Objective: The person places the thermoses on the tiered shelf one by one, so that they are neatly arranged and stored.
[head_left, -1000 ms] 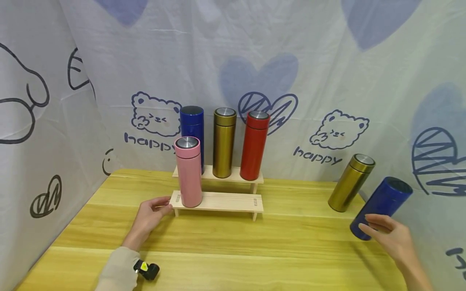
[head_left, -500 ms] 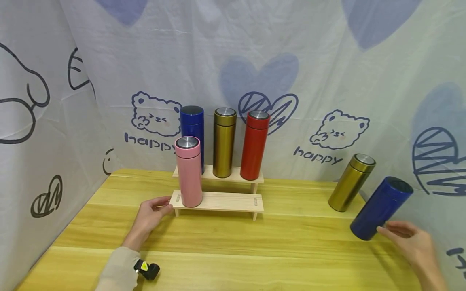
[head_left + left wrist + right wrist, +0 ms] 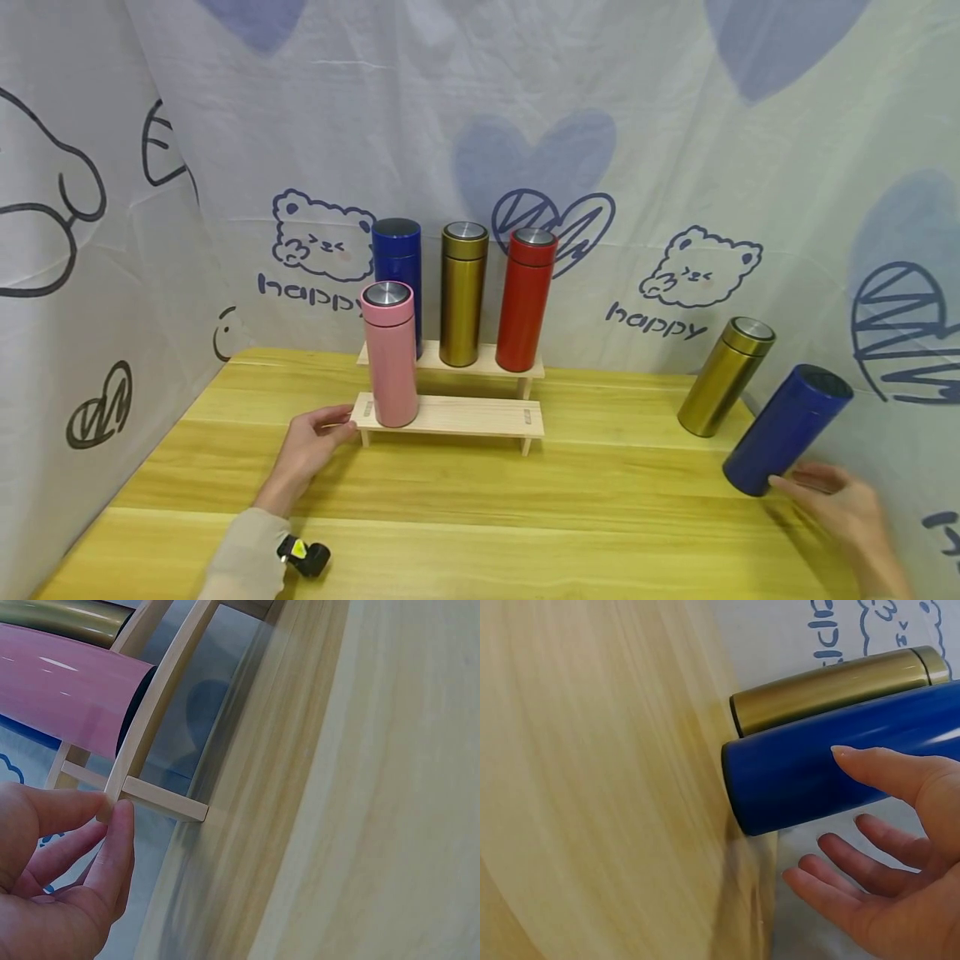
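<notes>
My left hand (image 3: 309, 454) pinches the left end of a two-tier wooden display stand (image 3: 480, 415), thumb and fingertips at the corner of its lower shelf in the left wrist view. On that shelf, near the left end, stands a pink thermos (image 3: 392, 358). At the right side of the table a blue thermos (image 3: 787, 429) stands upright. Beside its lower part is my right hand (image 3: 843, 504), its fingers loosely spread. In the right wrist view the thumb (image 3: 885, 771) overlaps the blue thermos, while the other fingers lie apart from it.
The upper shelf holds another blue thermos (image 3: 397, 258), a gold thermos (image 3: 462, 300) and a red thermos (image 3: 527, 304). Just behind the right-hand blue thermos stands a second gold thermos (image 3: 723, 379). A printed curtain (image 3: 660, 167) hangs along the table's back and sides.
My right hand has gone from in front of the blue thermos to its right side, then slightly down and back left. The left hand and every thermos stay in place.
</notes>
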Tool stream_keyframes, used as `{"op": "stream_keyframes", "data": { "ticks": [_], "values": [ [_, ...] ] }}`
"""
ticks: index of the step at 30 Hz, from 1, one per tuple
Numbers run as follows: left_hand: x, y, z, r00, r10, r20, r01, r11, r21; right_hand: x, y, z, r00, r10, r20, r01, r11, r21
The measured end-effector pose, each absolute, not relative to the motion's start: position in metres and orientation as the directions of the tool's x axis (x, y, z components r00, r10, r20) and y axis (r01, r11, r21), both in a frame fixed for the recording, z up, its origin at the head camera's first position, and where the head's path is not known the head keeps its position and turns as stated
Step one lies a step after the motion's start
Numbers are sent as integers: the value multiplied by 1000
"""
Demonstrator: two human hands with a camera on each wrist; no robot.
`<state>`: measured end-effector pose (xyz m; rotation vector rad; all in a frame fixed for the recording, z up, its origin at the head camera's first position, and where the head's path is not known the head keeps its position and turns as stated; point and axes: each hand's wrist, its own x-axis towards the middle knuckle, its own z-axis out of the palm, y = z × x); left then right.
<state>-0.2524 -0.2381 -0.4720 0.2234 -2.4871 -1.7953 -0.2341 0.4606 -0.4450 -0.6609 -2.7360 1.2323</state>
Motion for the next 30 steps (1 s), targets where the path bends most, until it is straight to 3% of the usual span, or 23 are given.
{"op": "stream_keyframes", "data": {
  "ticks": [10,19,30],
  "values": [
    [-253,-238,-473,-987,-157,-26,-75,317,945,-249,460,-457,-913,361,-189,370,541,-755],
    [-253,-238,-473,-988,-155,-28,-76,311,947,-254,461,-460,-921,341,-188,365,587,-723],
    [-252,-238,-472,-987,-155,-28,-76,318,945,-263,458,-465,-915,365,-171,361,552,-752]
  ]
}}
